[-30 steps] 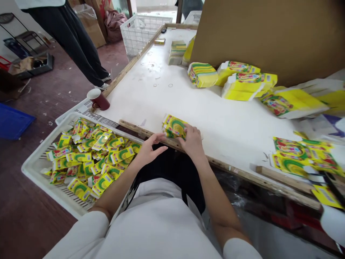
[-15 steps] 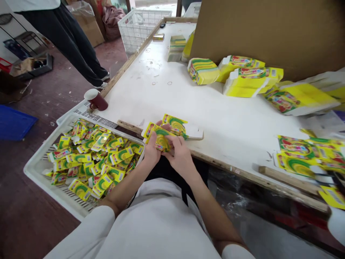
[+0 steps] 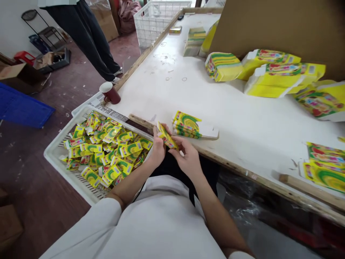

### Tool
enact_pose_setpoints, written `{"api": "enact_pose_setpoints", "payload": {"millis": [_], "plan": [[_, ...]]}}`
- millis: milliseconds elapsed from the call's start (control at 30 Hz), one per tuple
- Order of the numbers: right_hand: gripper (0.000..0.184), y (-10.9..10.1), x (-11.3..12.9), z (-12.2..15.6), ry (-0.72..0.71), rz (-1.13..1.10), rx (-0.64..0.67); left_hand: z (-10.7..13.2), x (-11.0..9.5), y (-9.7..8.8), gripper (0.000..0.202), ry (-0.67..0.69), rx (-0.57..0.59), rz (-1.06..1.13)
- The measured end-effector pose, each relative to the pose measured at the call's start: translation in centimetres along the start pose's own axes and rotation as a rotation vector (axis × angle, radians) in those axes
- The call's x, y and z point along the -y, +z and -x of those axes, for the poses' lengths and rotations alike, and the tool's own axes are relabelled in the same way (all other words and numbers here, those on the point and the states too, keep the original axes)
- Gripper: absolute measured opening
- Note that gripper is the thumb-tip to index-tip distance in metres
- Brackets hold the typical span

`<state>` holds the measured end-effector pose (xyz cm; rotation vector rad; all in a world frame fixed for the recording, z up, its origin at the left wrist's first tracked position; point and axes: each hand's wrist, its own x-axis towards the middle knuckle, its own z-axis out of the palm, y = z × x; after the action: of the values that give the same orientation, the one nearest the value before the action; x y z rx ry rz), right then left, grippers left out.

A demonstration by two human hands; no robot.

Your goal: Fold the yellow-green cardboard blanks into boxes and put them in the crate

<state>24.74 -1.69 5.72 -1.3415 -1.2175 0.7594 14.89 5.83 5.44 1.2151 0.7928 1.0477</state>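
Between my two hands, just off the table's near edge, is a small yellow-green printed carton (image 3: 167, 137), turned so that a narrow side faces up. My left hand (image 3: 158, 146) grips its left end, thumb towards me. The fingers of my right hand (image 3: 187, 155) pinch the right end. Right beyond them, a small stack of flat cartons (image 3: 187, 125) with white flaps lies on the white table (image 3: 151, 95). To my left, a white plastic crate (image 3: 58, 144) holds many cartons (image 3: 111, 144) in a loose heap.
A maroon mug (image 3: 111, 94) stands on the table's left corner. Bundles of flat cartons (image 3: 277, 81) sit before a big cardboard sheet (image 3: 277, 28). More flat cartons (image 3: 326, 169) lie at right by a wooden strip (image 3: 309, 187). A person (image 3: 83, 32) stands at far left.
The carton in my hands has turned from showing its broad face to showing a narrow side. My view has swung left, so the table and crate appear further right.
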Motion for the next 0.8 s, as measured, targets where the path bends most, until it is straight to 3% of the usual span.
{"api": "enact_pose_setpoints", "payload": {"millis": [133, 200, 300, 400, 433, 500, 600, 667, 700, 800], "plan": [[0.015, -2.2, -0.2, -0.8, -0.043, 0.061, -0.082, -0.1, 0.3, -2.2, 0.05, 0.043, -0.036, 0.061], [0.013, -3.2, 0.0, -1.0, -0.111, 0.144, -0.095, -0.6, -0.7, -3.9, 0.038, 0.051, 0.047, -0.038], [0.02, -4.3, 0.2, -0.9, -0.223, 0.396, -0.165, -1.2, -3.6, -6.5, 0.066, 0.156, 0.285, -0.201], [0.028, -4.2, 0.3, -0.6, -0.338, 0.619, -0.125, -1.3, -6.0, -7.2, 0.106, 0.218, 0.429, -0.465], [0.03, -3.8, 0.4, -0.4, -0.387, 0.631, -0.082, -1.1, -6.3, -7.0, 0.111, 0.194, 0.471, -0.59], [0.032, -2.8, 0.4, -0.1, -0.451, 0.578, -0.059, -0.5, -6.0, -5.9, 0.101, 0.12, 0.523, -0.79], [0.064, -1.4, 0.0, 0.1, -0.321, 0.358, -0.288, 0.7, -4.4, -4.4, 0.074, 0.089, 0.486, -0.891], [0.075, -0.8, -0.8, 0.1, -0.127, 0.119, -0.316, 1.4, -3.4, -3.9, 0.077, 0.144, 0.453, -0.899], [0.071, -0.6, -1.1, 0.1, -0.028, -0.019, -0.238, 1.7, -3.0, -3.7, 0.082, 0.184, 0.462, -0.894], [0.056, 0.1, -2.0, 0.0, 0.216, -0.398, 0.157, 2.3, -2.5, -3.5, 0.083, 0.306, 0.529, -0.884]]}}
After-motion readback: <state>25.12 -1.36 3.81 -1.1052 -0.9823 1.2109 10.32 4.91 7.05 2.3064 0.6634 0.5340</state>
